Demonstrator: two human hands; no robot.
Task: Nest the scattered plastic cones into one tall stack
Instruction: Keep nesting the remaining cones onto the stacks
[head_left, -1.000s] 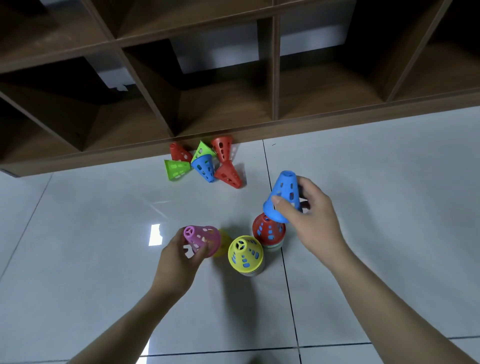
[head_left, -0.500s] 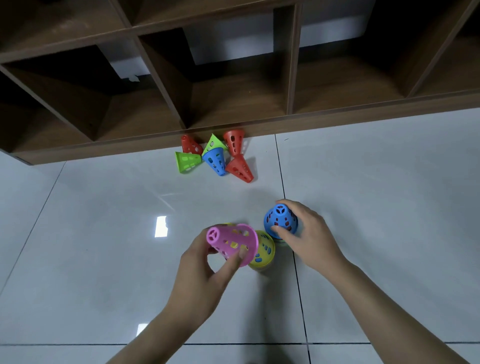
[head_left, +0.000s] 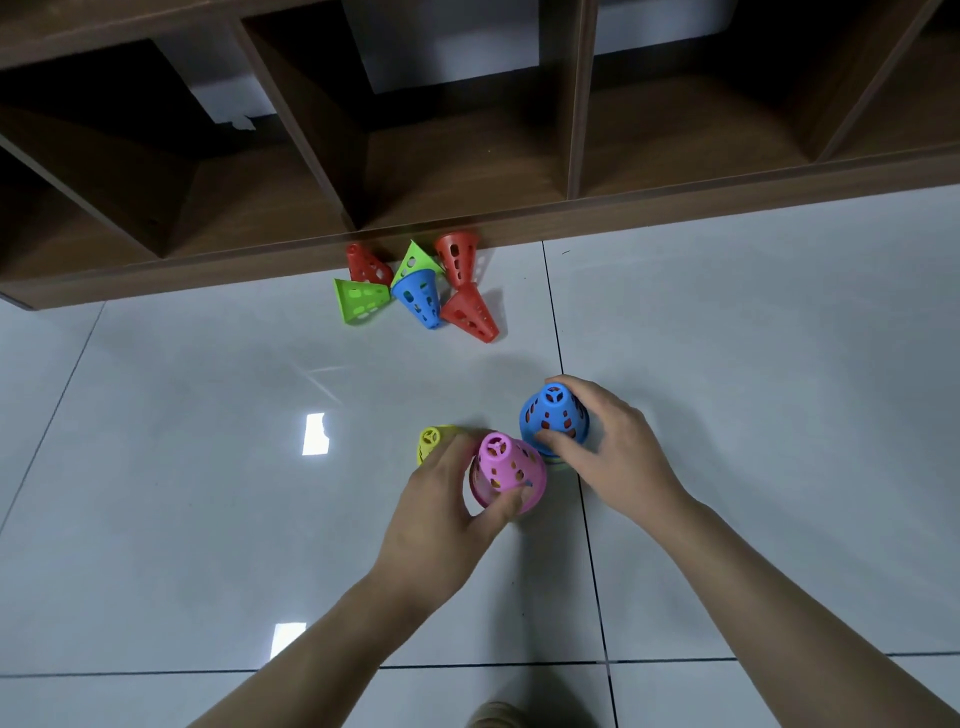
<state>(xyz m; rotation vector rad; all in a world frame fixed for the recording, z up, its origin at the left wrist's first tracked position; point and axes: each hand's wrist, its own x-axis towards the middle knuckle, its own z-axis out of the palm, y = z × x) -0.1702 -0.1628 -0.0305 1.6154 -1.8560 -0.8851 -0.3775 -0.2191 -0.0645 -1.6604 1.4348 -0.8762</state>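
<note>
Now | left hand (head_left: 441, 512) grip holds perforated pink cone (head_left: 508, 467) | right hand (head_left: 608, 452) grip holds blue cone (head_left: 553, 421)

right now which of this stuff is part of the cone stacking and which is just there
Job:
pink cone, left hand grips it
blue-topped stack, right hand grips it
yellow cone
loose cones by the shelf

Just there:
wooden shelf unit
tiled floor

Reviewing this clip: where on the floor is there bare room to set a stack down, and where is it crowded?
Bare tile lies left of the yellow cone, and right of the right hand toward the frame edge. A strip also lies open between the loose cones by the shelf and the hands. Crowded: around the pink cone, blue cone and left hand.
</note>
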